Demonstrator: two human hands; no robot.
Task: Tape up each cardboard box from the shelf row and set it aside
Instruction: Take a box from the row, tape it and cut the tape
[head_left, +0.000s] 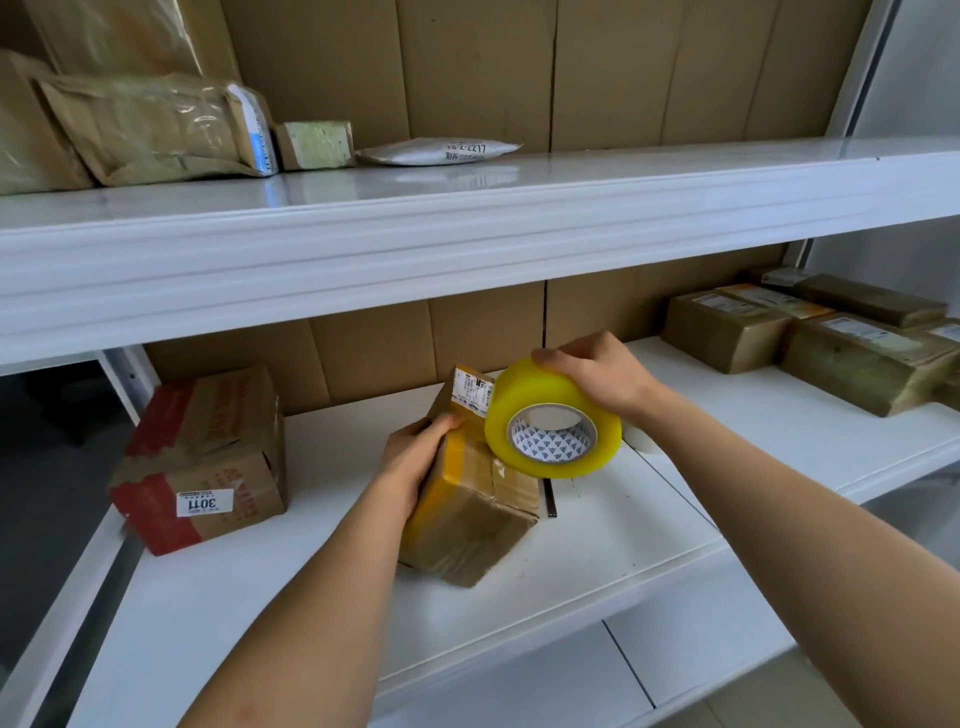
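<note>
A small brown cardboard box (475, 514) stands tilted on the white middle shelf (597, 545), with a white label near its top and a strip of yellow tape down its left side. My left hand (410, 462) grips the box's left edge, fingers curled over the taped side. My right hand (592, 374) holds a big yellow roll of tape (553, 418) from above, pressed against the box's upper right corner.
A larger box with red tape and a "3011" sticker (202, 457) sits at the left of the same shelf. Several taped brown boxes (831, 338) are stacked at the right. Padded parcels (156, 130) and a white mailer (441, 150) lie on the upper shelf.
</note>
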